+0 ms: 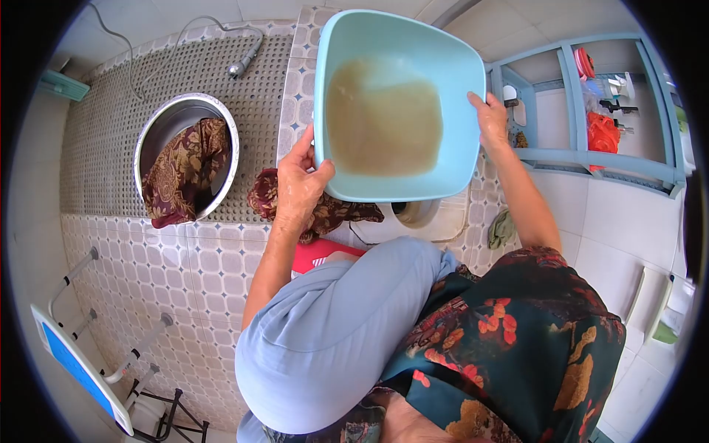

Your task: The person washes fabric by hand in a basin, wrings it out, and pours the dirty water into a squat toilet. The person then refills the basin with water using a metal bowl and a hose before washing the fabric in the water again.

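Note:
A light blue plastic basin (459, 136) is held up and tilted in front of me, with murky brown water (384, 125) pooled in it. My left hand (301, 181) grips its near left rim, thumb bent against the side. On the right rim my right hand (490, 122) is closed, with its fingers partly hidden behind the wall. Below the basin, a dark red patterned cloth (336, 215) lies bunched on the floor by my left wrist. A similar patterned cloth (188, 166) hangs over the edge of a metal basin (159, 127) to the left.
Partly covered by the blue basin is a squat toilet (436, 214). A shower head (238, 69) with its hose lies on the perforated mat (258, 88). To the right are a blue shelf (569, 96) and a grey-green rag (502, 229). A blue-topped folding seat (77, 365) stands lower left.

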Demonstrator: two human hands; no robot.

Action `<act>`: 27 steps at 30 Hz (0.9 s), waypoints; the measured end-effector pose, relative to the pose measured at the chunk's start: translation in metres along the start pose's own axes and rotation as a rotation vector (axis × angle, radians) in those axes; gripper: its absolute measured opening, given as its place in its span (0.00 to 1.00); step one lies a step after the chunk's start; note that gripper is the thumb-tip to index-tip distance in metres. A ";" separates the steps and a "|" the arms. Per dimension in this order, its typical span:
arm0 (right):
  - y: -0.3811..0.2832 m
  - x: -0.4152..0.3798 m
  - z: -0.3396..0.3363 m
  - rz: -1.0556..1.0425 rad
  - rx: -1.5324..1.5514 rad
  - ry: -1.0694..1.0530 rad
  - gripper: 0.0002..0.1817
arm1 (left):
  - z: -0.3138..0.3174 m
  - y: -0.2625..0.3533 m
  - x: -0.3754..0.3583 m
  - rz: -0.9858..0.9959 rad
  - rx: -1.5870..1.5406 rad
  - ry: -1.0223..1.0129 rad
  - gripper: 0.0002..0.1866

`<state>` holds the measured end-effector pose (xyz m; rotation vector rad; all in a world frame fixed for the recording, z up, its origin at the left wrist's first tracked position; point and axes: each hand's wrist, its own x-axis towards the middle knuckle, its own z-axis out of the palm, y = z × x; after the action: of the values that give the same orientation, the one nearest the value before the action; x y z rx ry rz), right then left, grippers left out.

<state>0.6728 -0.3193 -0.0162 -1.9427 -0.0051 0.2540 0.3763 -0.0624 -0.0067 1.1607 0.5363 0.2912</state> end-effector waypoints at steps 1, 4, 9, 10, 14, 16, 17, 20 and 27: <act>0.008 0.001 0.003 0.020 0.039 -0.007 0.12 | -0.002 0.003 -0.001 0.017 0.055 -0.006 0.35; 0.026 0.001 0.015 0.105 0.101 -0.015 0.12 | 0.001 0.010 -0.003 0.058 0.039 -0.021 0.36; 0.061 0.009 0.026 0.239 0.239 -0.032 0.14 | 0.008 0.025 -0.004 0.067 0.119 -0.116 0.35; 0.069 0.011 0.026 0.254 0.293 -0.039 0.14 | 0.011 0.026 -0.004 0.071 0.149 -0.148 0.36; 0.086 0.009 0.023 0.253 0.302 -0.006 0.15 | 0.026 0.008 -0.002 0.142 0.165 -0.216 0.39; 0.083 0.006 0.022 0.284 0.353 -0.004 0.16 | 0.033 0.008 -0.005 0.127 0.194 -0.254 0.39; 0.081 0.005 0.021 0.289 0.354 0.001 0.16 | 0.036 0.008 -0.006 0.117 0.222 -0.288 0.39; 0.080 0.011 0.014 0.296 0.413 0.044 0.18 | 0.039 0.008 -0.007 0.141 0.315 -0.349 0.38; 0.075 0.034 0.013 0.246 0.653 0.129 0.19 | 0.044 0.024 -0.007 0.332 0.493 -0.452 0.35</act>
<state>0.6947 -0.3313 -0.0954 -1.3018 0.3619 0.2529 0.3957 -0.0916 0.0303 1.7411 0.0053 0.1721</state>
